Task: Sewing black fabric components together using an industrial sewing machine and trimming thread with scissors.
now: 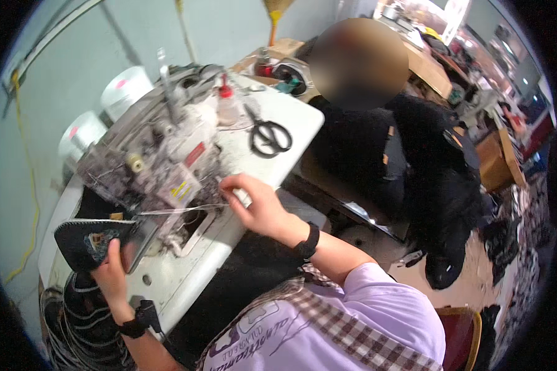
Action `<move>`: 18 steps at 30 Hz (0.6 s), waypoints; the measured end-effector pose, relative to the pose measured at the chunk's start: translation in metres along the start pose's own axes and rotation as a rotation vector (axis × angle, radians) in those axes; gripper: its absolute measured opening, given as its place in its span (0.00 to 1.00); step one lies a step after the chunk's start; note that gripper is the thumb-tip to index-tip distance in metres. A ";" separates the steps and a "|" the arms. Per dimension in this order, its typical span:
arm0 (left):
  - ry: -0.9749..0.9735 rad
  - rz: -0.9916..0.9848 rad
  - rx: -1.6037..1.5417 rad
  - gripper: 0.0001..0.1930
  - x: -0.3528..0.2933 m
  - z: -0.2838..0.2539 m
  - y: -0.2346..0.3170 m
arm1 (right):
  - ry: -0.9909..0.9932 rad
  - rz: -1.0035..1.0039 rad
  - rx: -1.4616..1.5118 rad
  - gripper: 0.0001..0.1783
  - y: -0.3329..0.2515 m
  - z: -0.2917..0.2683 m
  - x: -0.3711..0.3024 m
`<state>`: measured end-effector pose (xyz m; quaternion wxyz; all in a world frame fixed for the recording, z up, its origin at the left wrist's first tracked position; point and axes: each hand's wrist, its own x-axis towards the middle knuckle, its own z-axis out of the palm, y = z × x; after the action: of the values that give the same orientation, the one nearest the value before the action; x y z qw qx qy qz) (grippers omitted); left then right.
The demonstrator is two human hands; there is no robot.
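Observation:
My left hand (pixel 110 278) grips a dark fabric piece (pixel 83 244) with a pale overcast edge and a colourful embroidered patch, at the left of the sewing machine (pixel 167 154). Pale threads (pixel 179 210) run from the fabric's edge across the front of the machine toward my right hand (pixel 257 204). That hand is closed in a pinch beside the machine's right end. Whatever its fingertips hold is too small to make out, though something whitish shows by the palm. Black-handled scissors (pixel 270 138) lie on the white table (pixel 303 114) beyond it.
A red-capped bottle (pixel 227 102) stands behind the machine. Two white thread cones (pixel 125 93) are at its back left. Dark striped fabric (pixel 83 315) hangs by my left forearm. Another person in black (pixel 365 142) sits across on the right, near heaped cloth and a cardboard box (pixel 496 164).

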<state>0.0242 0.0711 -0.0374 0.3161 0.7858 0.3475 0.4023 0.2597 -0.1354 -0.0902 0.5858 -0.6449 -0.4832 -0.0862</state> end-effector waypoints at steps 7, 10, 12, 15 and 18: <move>0.260 -0.028 0.276 0.33 0.037 -0.043 -0.129 | 0.620 0.246 -0.881 0.18 0.065 -0.187 -0.049; 0.160 -0.010 0.464 0.31 0.032 -0.087 -0.212 | 0.574 0.409 -1.209 0.24 0.091 -0.222 -0.077; 0.116 -0.044 0.348 0.29 0.032 -0.091 -0.201 | 0.439 0.406 -1.168 0.27 0.106 -0.222 -0.080; 0.211 -0.029 0.319 0.26 0.026 -0.075 -0.176 | 0.398 0.496 -1.190 0.28 0.125 -0.215 -0.076; 0.022 0.077 0.718 0.20 0.010 -0.081 -0.127 | 0.373 0.559 -1.232 0.33 0.128 -0.212 -0.057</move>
<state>-0.0779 0.1670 -0.0929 0.0010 0.8548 0.4402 0.2748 0.4196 -0.3232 -0.1518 0.1872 -0.9339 -0.0539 -0.2999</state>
